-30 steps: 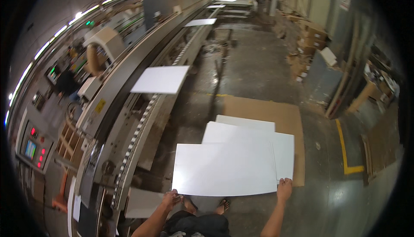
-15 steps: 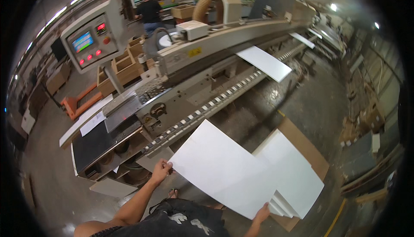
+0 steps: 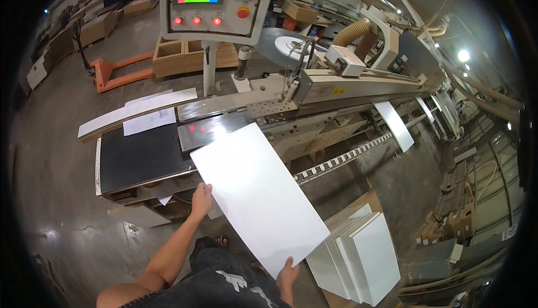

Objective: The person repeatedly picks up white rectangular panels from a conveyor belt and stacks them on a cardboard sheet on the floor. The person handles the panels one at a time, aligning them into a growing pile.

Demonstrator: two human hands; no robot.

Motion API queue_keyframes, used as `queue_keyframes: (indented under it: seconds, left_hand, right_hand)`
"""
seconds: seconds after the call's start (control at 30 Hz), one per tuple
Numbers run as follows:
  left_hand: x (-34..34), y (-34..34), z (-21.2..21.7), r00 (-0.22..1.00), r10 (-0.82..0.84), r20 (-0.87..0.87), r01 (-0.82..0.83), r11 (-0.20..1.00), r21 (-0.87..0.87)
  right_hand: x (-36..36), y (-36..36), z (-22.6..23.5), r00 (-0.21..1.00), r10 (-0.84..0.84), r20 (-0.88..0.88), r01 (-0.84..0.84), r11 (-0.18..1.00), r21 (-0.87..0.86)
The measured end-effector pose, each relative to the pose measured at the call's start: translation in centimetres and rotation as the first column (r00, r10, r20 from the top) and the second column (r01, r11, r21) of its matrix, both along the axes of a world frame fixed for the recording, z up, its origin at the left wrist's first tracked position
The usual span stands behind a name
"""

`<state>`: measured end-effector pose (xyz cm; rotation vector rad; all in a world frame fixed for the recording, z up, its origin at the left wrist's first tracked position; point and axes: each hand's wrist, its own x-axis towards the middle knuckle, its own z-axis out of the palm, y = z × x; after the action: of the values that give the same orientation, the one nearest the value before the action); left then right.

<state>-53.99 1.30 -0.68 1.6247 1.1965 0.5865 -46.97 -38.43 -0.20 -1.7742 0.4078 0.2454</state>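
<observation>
One rectangular white panel (image 3: 260,199) is held at the centre of the frame, broad face up. Its long axis runs steeply from upper left to lower right; the upper short end points toward the metal plate (image 3: 216,131) of the machine, the lower short end toward the bottom right. Whether the upper end touches the plate cannot be determined.

Hands: two. The left hand (image 3: 202,200) is on the panel's left long edge, nearer the upper end; its fingers pinch that edge. The right hand (image 3: 288,277) is at the lower end, near the bottom corner, fingers likewise pinching, thumb on the upper face. Fingertips beneath the panel are hidden.

Further panels: three on the machine at right of frame, one nearer panel (image 3: 395,126) and two smaller in view beyond it. At lower right, one stack (image 3: 361,255) of white panels sits on a cardboard sheet (image 3: 374,200); its exact count cannot be read.

Control box (image 3: 259,25), upper centre: one screen, one red display, three lit red buttons, one red knob. At left, one black counter (image 3: 140,162) carries one white strip (image 3: 137,109) and printed paper (image 3: 149,122). One orange pallet jack (image 3: 103,75) stands upper left.
</observation>
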Motion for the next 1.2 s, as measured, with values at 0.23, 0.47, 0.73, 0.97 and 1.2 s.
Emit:
queue_keyframes:
  seconds: [0.23,0.47,0.73,0.97,1.2]
  left_hand:
    - [1.6,-1.3,1.0,0.993,-0.104,0.059,0.111,0.984,-0.136]
    - [2.7,0.1,1.5,0.998,-0.061,0.018,0.063,0.993,-0.102]
    - [7.0,-0.2,2.3,0.989,-0.029,0.146,0.066,0.965,-0.254]
    - [15.2,-2.3,4.1,0.980,0.047,0.195,0.029,0.929,-0.370]
    - [23.3,-4.0,3.7,0.988,0.080,0.128,-0.036,0.948,-0.317]
  right_hand:
    - [-0.3,7.8,6.6,0.864,0.464,-0.197,-0.432,0.883,0.182]
    - [0.4,11.7,8.3,0.812,0.518,-0.268,-0.492,0.855,0.162]
    - [4.3,12.1,9.5,0.851,0.450,-0.270,-0.456,0.889,0.044]
    - [11.8,9.9,9.3,0.865,0.396,-0.309,-0.401,0.915,0.050]
    - [19.7,7.3,5.7,0.672,0.626,0.395,-0.342,0.735,-0.585]
